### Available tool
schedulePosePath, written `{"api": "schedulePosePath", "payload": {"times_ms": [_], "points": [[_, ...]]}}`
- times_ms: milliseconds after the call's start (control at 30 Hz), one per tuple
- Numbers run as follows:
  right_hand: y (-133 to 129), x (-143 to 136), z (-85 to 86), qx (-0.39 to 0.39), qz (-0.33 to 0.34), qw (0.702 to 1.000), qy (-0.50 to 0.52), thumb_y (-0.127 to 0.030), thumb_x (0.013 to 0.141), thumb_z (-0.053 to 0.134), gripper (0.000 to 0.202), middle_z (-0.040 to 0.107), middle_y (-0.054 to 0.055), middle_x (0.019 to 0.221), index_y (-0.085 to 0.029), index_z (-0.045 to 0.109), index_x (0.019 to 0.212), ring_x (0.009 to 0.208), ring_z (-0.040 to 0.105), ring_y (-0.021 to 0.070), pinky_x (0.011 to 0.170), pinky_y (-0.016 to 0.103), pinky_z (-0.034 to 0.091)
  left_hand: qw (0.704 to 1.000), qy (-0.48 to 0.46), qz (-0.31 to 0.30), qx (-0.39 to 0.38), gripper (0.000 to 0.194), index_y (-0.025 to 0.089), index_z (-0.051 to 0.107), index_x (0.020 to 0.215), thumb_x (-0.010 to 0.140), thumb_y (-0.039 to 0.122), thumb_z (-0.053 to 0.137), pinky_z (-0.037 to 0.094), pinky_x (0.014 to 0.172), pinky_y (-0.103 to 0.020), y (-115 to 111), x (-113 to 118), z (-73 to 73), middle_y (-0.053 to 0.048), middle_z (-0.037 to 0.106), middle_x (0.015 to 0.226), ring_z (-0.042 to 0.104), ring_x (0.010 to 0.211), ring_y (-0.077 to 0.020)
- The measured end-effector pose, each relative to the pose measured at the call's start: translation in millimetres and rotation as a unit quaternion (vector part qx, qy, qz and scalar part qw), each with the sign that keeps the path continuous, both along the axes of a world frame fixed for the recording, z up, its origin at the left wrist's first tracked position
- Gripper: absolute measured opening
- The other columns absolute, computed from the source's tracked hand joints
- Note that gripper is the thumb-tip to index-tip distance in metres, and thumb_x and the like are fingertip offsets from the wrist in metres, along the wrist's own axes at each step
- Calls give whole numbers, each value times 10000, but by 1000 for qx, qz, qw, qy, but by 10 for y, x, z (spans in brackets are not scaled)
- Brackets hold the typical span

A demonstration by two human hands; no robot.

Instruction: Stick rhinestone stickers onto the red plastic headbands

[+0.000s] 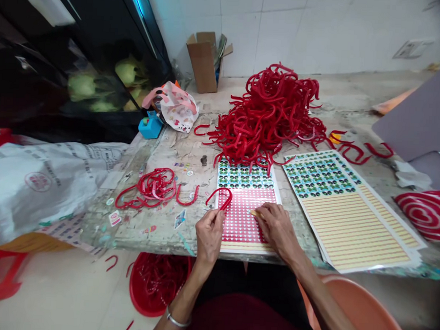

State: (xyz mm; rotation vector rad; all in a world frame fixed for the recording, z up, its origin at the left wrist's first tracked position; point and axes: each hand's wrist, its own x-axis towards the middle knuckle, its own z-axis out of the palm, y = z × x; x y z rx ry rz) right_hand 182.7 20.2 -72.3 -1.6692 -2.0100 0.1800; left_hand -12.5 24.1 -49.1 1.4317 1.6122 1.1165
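My left hand (208, 235) is closed on one end of a red U-shaped piece (229, 197) that looks like a headband. Its curve points up and away from me, over the left edge of a sticker sheet (244, 197). That sheet has rows of dark round eye-like prints at the top and pink-red rows with small pale marks below. Over the sheet's right side, my right hand (277, 228) pinches a small yellowish stick-like thing (255, 213) with a pale tip. What the tip touches is too small to tell.
A large heap of red U-shaped pieces (269, 118) covers the sheet's far end. A smaller pile (155, 186) lies left. More sticker sheets (352, 229) lie right. A blue tape dispenser (150, 126), a patterned bag (178, 109) and a cardboard box (203, 67) stand behind. Below is a red tub (137, 297).
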Motion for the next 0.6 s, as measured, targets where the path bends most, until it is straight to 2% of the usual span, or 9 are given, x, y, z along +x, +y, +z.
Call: {"api": "schedulePosePath", "payload": {"times_ms": [100,233,367,467,600], "points": [[-4,-38,-84,-4,10,1000,22,-248,860,499,97,586,66,837,-187,572,842,808,517,205,711,333,393,999,-22,-25,-28,220,141,643,758,821,296,501,397,579,-211,-81,-47,-101,-2,565,656,505,633,-127],[10,-75,-56,-10,31,998,57,-223,862,479,75,573,51,767,-187,528,819,745,517,200,703,336,382,995,-68,-37,-56,188,150,652,768,800,286,526,402,548,-202,-138,-140,-148,2,571,653,501,595,-117],[-44,-214,57,-29,120,987,102,-183,879,430,80,585,38,775,-198,508,869,715,520,183,697,328,378,988,-128,-39,-74,195,147,644,772,796,307,536,448,564,-209,-50,-245,-131,5,589,627,537,568,-113],[-102,-392,105,-33,193,977,78,-143,891,393,128,602,40,813,-197,510,893,760,521,180,762,347,356,980,-166,-59,-88,223,132,631,793,800,330,530,504,610,-247,34,-254,-159,-23,637,679,600,592,-128],[-137,-563,70,-28,217,975,34,-173,895,411,109,605,43,843,-192,518,901,796,502,185,812,374,315,971,-203,-80,-100,219,120,627,786,789,324,547,535,673,-290,55,-197,-241,-61,679,759,654,655,-156]]}}
